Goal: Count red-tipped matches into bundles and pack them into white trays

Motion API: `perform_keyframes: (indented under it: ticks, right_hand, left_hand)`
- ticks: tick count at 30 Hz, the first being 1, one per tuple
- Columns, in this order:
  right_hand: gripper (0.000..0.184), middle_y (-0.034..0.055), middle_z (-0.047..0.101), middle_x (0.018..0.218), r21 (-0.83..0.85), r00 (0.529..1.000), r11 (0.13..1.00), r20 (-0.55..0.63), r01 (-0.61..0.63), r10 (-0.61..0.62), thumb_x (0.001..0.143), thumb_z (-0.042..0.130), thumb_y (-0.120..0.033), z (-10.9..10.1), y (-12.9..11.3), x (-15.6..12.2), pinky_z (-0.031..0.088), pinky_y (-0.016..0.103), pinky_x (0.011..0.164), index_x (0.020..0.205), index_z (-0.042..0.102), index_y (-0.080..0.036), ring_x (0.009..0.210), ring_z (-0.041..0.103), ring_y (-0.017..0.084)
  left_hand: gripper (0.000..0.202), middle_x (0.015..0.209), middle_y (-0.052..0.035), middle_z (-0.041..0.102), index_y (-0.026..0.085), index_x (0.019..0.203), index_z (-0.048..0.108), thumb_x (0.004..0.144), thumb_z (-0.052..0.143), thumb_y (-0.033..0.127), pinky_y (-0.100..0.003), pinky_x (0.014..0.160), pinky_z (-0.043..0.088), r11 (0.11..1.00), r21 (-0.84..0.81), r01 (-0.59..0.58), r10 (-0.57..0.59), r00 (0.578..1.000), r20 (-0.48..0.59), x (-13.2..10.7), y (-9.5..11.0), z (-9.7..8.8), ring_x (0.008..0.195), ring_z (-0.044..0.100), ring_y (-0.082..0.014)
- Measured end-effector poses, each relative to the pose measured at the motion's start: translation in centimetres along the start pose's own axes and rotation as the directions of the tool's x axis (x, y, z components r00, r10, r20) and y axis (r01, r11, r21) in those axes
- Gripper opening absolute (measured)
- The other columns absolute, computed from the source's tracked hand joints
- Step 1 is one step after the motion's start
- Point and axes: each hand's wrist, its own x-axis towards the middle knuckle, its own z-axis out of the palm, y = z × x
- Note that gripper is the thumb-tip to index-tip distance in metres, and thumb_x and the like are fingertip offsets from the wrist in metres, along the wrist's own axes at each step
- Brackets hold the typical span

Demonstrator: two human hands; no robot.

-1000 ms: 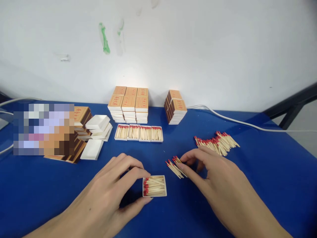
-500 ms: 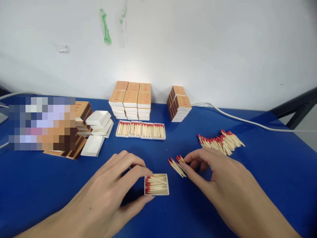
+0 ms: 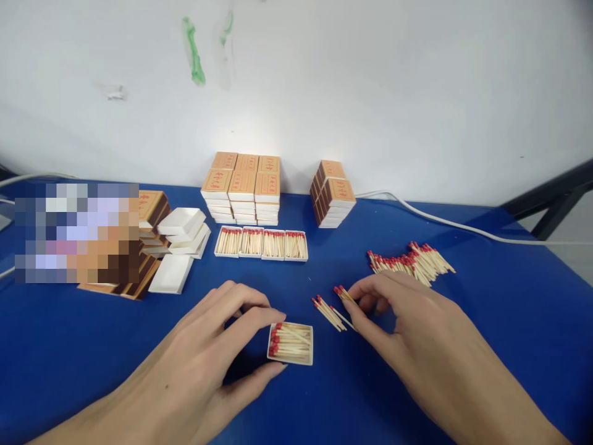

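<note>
My left hand [image 3: 208, 352] grips a white matchbox tray [image 3: 311, 346] between thumb and fingers, near the front of the blue table. Red-tipped matches [image 3: 291, 342] lie in that tray, heads to the left. To its right, my right hand [image 3: 403, 334] pinches a few matches [image 3: 343, 293] between thumb and index finger, heads pointing away to the upper left. Several loose matches [image 3: 328, 313] lie on the table between the tray and my right fingertips. Beyond the right hand spreads a larger pile of matches [image 3: 417, 262], partly hidden by it.
A row of filled trays [image 3: 260, 244] stands before stacked matchboxes [image 3: 243, 188]. Another matchbox stack [image 3: 332, 193] is to the right. Empty trays [image 3: 172, 275] and box sleeves [image 3: 152, 213] lie left, beside a blurred patch. A white cable [image 3: 440, 224] crosses the back right.
My right fingers have drawn the pinched matches slightly away from the loose ones on the table. My left hand keeps its grip on the tray. The whole view has shifted slightly.
</note>
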Motion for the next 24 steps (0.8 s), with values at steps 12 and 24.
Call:
perform_keyframes:
  ticks: [12, 24]
  right_hand:
    - [0.017, -0.0029, 0.077, 0.087, 0.166, 0.98, 0.971, -0.135, 0.169, -0.148, 0.112, 0.078, -0.033, -1.2, -2.9, 0.7, 0.054, 0.029, 0.059, 0.096, 0.077, -0.031, 0.072, 0.073, 0.017]
    - [0.018, -0.0039, 0.076, 0.091, 0.342, 0.947, 0.886, -0.035, 0.312, -0.32, 0.106, 0.072, -0.009, -0.2, -4.3, -0.1, 0.058, 0.02, 0.069, 0.102, 0.076, -0.026, 0.081, 0.075, 0.01]
  left_hand:
    - [0.014, 0.133, 0.0001, 0.07, 0.03, 0.134, 0.072, 0.121, 0.067, 0.034, -0.014, 0.103, 0.063, 1.0, 0.0, -0.006, 0.006, 1.0, -0.03, 0.5, 0.1, 0.0, 0.116, 0.077, -0.008]
    - [0.029, 0.136, 0.0011, 0.072, 0.035, 0.143, 0.069, 0.116, 0.076, 0.04, -0.018, 0.098, 0.069, 0.995, -0.068, 0.079, -0.082, 0.996, -0.035, -0.3, -0.1, 0.4, 0.115, 0.081, -0.011]
